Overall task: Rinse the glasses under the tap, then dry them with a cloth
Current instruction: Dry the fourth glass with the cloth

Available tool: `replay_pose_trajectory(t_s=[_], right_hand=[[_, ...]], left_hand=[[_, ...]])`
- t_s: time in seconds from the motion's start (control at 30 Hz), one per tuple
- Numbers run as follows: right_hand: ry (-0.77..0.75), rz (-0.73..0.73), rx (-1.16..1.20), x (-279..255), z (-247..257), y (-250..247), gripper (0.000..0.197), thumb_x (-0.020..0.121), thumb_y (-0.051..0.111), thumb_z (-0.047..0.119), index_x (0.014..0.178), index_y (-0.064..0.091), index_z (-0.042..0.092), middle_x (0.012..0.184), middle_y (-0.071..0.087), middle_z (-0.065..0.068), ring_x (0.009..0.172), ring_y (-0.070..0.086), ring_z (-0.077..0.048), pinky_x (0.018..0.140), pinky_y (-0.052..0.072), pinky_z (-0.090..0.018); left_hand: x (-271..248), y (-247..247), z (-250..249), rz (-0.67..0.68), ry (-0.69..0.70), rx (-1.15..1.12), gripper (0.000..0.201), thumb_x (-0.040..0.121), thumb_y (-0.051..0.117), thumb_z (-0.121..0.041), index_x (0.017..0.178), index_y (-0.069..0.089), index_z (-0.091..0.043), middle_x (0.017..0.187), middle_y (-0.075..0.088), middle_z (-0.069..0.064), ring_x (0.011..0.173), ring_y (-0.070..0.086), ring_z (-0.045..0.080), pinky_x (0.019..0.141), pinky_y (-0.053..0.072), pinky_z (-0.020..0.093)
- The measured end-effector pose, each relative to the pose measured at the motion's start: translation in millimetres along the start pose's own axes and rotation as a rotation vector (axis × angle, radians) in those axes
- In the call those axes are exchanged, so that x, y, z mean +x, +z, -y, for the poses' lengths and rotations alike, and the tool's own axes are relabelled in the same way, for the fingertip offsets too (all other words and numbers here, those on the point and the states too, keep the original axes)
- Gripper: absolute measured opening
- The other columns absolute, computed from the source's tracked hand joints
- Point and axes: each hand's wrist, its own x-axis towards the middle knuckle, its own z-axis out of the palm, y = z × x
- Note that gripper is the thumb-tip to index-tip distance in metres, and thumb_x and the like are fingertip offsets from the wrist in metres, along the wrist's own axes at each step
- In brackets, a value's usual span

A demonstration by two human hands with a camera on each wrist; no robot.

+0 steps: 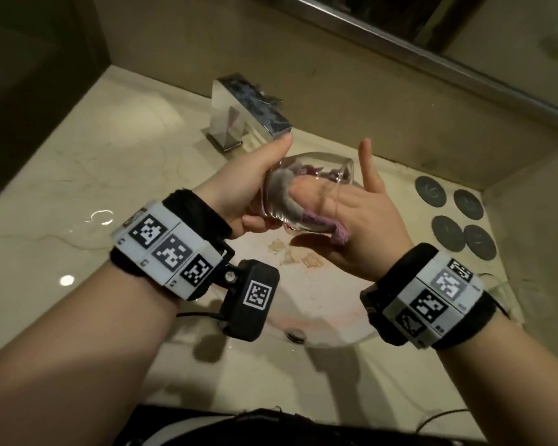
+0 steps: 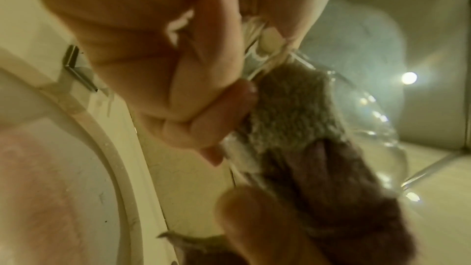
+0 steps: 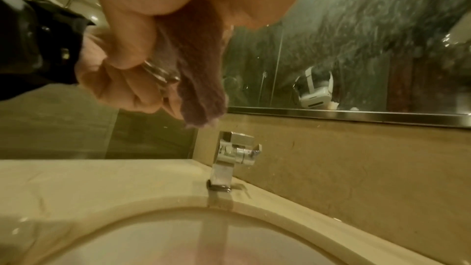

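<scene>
Nearest us, both forearms reach in over the basin (image 1: 329, 320), each wrist strapped w/ a black band carrying white marker blocks. We see the left hand (image 1: 239, 191) curled round the base end of the glass (image 1: 306, 185), thumb up along the top, fingers wrapped underneath, holding it on its side above the basin w/ the mouth facing right. The right hand (image 1: 368, 217) comes at that mouth: its thumb is pushed inside the glass w/ the cloth (image 1: 339, 235) (grey one side, purple the other) stuffed in around it, while the index finger sticks straight up beside the rim and the other fingers sit under the glass. From the right wrist view the thumb and palm pinch the purple fold of cloth against the rim, so this hand is closed on the cloth. In the left wrist view the grey pile presses against the inside of the clear wall, close to the curled fingers (image 2: 178, 92). Below the glass, pale pinkish smears lie on the basin floor, w/ the drain (image 1: 295, 334) nearer us. Further back stands the square chrome tap (image 1: 248, 107) on the marble counter (image 1: 87, 162); four dark round coasters (image 1: 448, 217) sit to the right. Behind runs the mirror (image 3: 356, 37) above the beige backsplash.
</scene>
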Motion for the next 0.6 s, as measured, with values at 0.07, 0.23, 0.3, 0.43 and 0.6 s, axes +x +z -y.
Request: replay_pose_trajectory(t_s=[0.07, 0.23, 0.3, 0.43, 0.6], right_hand=[[0.09, -0.006, 0.019, 9, 7, 0, 0.049, 0.084, 0.062, 0.039, 0.131, 0.05, 0.028, 0.117, 0.067, 0.01, 0.114, 0.059, -0.011, 0.114, -0.007, -0.056], [0.387, -0.106, 0.364, 16, 25, 4, 0.056, 0.071, 0.079, 0.016, 0.121, 0.056, 0.028, 0.102, 0.064, 0.02, 0.113, 0.029, 0.028, 0.109, 0.025, -0.06], [0.523, -0.025, 0.515, 18, 27, 6, 0.053, 0.072, 0.079, 0.02, 0.116, 0.054, 0.036, 0.087, 0.055, 0.041, 0.1, 0.033, 0.034, 0.11, 0.027, -0.058], [0.562, 0.041, 0.652, 23, 24, 6, 0.061, 0.071, 0.079, 0.029, 0.123, 0.048, 0.039, 0.074, 0.054, 0.047, 0.082, 0.046, 0.025, 0.115, 0.012, -0.055], [0.568, -0.104, 0.64, 7, 30, 16, 0.052, 0.068, 0.081, 0.022, 0.107, 0.052, 0.039, 0.089, 0.056, 0.03, 0.096, 0.016, 0.045, 0.119, 0.004, -0.038]], left_hand=[[-2, -6, 0, -0.026, 0.016, -0.047, 0.052, 0.097, 0.033, -0.05, 0.086, 0.058, -0.005, 0.055, 0.052, 0.006, 0.032, 0.036, 0.01, 0.029, 0.02, 0.008], [-4, -10, 3, -0.21, 0.087, 0.019, 0.051, 0.091, 0.041, -0.054, 0.106, 0.056, -0.007, 0.081, 0.058, 0.007, 0.051, 0.049, 0.018, 0.033, 0.036, 0.018], [-6, -9, 5, -0.29, 0.113, 0.091, 0.064, 0.081, 0.043, -0.062, 0.116, 0.055, -0.01, 0.095, 0.059, 0.008, 0.082, 0.042, 0.019, 0.045, 0.043, 0.037], [-11, -6, 4, -0.45, 0.182, 0.206, 0.066, 0.072, 0.043, -0.072, 0.118, 0.054, -0.026, 0.117, 0.061, 0.006, 0.099, 0.06, 0.031, 0.038, 0.041, 0.022], [-17, 1, 11, -0.48, 0.15, 0.314, 0.069, 0.073, 0.037, -0.08, 0.115, 0.051, -0.028, 0.11, 0.064, 0.006, 0.087, 0.066, 0.026, 0.049, 0.049, 0.028]])
